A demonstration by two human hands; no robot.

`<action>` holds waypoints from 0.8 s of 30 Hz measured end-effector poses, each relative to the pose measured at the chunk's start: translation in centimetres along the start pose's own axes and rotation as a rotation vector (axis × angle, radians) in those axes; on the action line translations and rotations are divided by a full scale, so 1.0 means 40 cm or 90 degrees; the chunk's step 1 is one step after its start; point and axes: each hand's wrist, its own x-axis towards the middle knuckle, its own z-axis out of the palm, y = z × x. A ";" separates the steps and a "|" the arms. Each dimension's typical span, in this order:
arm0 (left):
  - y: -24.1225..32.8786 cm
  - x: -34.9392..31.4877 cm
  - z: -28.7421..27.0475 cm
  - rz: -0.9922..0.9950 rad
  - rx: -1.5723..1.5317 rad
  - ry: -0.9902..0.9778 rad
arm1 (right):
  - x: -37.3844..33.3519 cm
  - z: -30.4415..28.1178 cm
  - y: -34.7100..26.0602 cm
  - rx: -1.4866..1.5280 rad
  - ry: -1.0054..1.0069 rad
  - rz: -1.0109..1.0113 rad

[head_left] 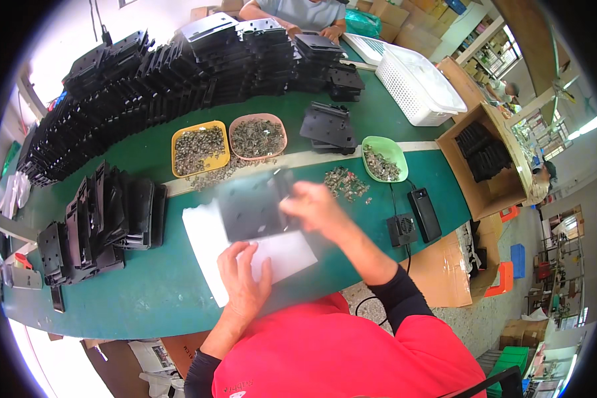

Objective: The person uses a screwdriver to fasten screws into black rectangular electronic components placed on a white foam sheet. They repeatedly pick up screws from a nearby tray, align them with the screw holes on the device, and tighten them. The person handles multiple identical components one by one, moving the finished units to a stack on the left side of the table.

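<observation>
My right hand [315, 209] grips the right edge of a flat black plate [252, 207] with small holes. Motion smears both of them. Just below the plate's near edge, my left hand [244, 278] hovers with fingers apart and a little bent; whether its fingertips touch the plate I cannot tell. White sheets [288, 255] lie on the green table under the plate and beside my left hand. Beyond the plate stand a yellow tray [176, 169] and a pink tray [283, 151], both full of small metal parts. More small parts [345, 184] lie loose right of the plate.
Stacked black plates [186, 79] line the far side; another pile [103, 225] stands left. A green bowl [395, 152], black plates [328, 126], a power adapter [424, 214] and a white basket [418, 86] are right, beside a cardboard box [494, 192]. A person [305, 13] sits opposite.
</observation>
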 end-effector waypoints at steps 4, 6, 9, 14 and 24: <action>-0.030 0.072 0.003 -0.088 -0.085 -0.019 | 0.040 -0.116 0.007 0.263 0.218 -0.050; -0.033 0.113 0.021 -0.068 -0.110 -0.034 | 0.050 -0.193 -0.018 0.053 0.334 -0.152; -0.023 0.145 0.056 -0.084 -0.143 -0.066 | 0.147 -0.293 -0.009 -0.438 0.523 -0.591; -0.010 0.139 0.110 -0.088 -0.168 -0.131 | 0.225 -0.302 0.025 -0.850 0.505 -0.529; -0.055 0.065 0.078 -0.146 -0.169 -0.136 | 0.264 -0.261 0.082 -0.875 0.336 -0.394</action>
